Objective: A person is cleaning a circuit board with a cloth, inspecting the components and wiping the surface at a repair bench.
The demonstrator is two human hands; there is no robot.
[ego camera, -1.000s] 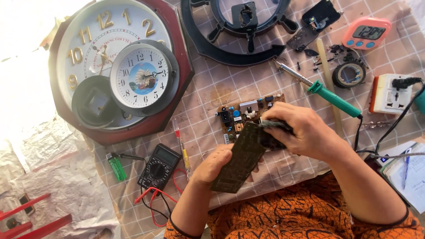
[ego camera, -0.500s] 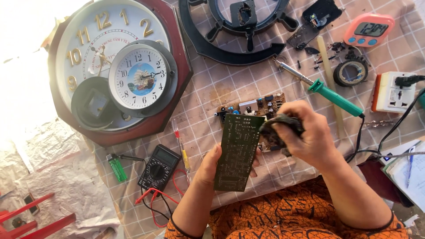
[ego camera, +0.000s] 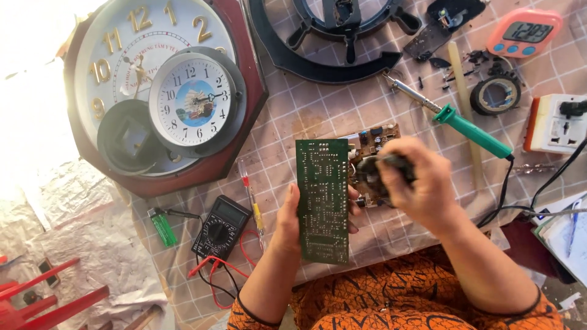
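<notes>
Left hand (ego camera: 292, 217): I grip the green circuit board (ego camera: 323, 198), centre frame, upright.
Right hand (ego camera: 422, 183): I close it around a dark round part (ego camera: 380, 173), touching the board.
Tip: I'd steady the board's edge, moving gently.

Dark object (ego camera: 391, 168) blurred in right hand (ego camera: 422, 183)

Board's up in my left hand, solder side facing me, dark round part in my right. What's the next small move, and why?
Probably ease the right hand and its dark round part away from the green circuit board. The left hand holds the board upright by its edges, while the right hand crowds its right edge and hides the brown board behind.
</notes>
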